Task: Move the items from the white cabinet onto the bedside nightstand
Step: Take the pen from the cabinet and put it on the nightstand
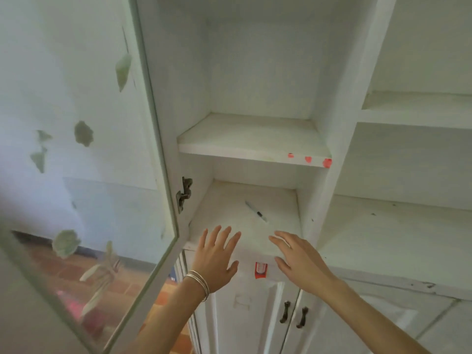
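Two open hands, left hand (217, 254) and right hand (298, 259), hover empty-fingered at the white cabinet (255, 139) shelf near a pen (256, 211).

A white painted wooden cabinet shelf (222, 208) lies just ahead of the left hand (217, 254) and right hand (296, 259). A thin grey pen-like stick with a dark band (256, 211) lies diagonally on it, beyond the fingertips.
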